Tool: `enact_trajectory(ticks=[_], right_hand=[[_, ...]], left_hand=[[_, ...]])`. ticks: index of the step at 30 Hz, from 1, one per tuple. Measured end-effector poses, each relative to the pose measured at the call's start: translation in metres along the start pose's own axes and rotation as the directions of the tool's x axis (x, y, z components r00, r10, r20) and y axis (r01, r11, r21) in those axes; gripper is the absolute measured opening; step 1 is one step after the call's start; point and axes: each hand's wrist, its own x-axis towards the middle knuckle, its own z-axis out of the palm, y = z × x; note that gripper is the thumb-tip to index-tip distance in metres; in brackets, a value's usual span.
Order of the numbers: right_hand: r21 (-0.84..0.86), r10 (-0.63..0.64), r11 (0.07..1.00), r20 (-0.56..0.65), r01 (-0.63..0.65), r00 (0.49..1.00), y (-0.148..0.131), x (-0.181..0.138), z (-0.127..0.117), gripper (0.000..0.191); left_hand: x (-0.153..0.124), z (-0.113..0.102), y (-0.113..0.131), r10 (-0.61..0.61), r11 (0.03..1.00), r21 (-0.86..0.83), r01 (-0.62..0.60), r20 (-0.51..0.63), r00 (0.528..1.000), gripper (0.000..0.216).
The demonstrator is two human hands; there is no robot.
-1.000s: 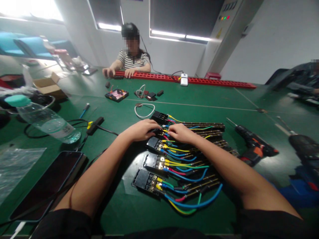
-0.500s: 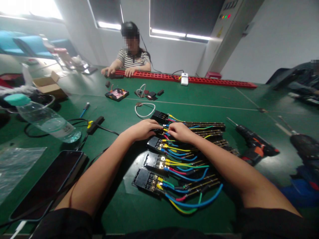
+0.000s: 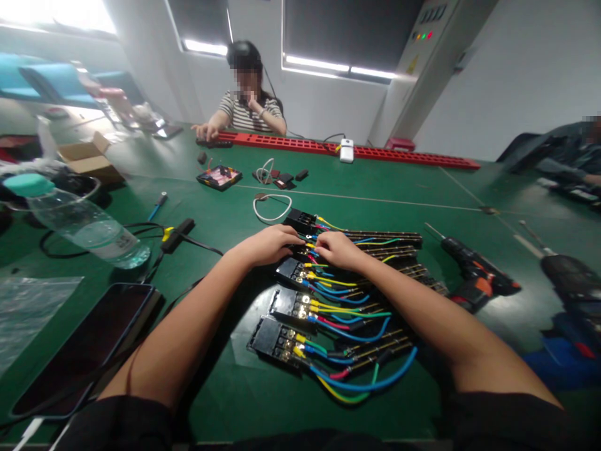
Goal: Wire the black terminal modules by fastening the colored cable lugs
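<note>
Several black terminal blocks with yellow, blue, red and green wires lie in a fanned row on the green table [image 3: 357,181]; the nearest block [image 3: 275,341] is at the front. My left hand [image 3: 267,244] lies on a black block in the middle of the row, fingers curled over it. My right hand [image 3: 335,248] is just to its right, fingertips pinched on the wire ends at that same block. Another block [image 3: 300,220] sits just beyond both hands.
A cordless drill [image 3: 474,275] lies right of the blocks, and a second dark tool [image 3: 570,282] further right. A water bottle [image 3: 79,222], a phone [image 3: 89,341] and a black cable [image 3: 178,235] are on the left. A person in a striped top [image 3: 248,113] sits across the table behind a red strip [image 3: 375,153].
My hands have hardly moved on the block. The person across the table has lifted one hand from the red strip up toward the face.
</note>
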Motion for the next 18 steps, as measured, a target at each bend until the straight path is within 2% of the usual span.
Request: enact_trajectory(ticks=[18], right_hand=[[-0.008,-0.02,1.0,-0.014,0.02,1.0,-0.0015,-0.002,-0.0013,0.014]], left_hand=[[-0.0014,-0.0009,0.0008,-0.017,1.0,0.005,0.017,0.0,1.0,0.045]])
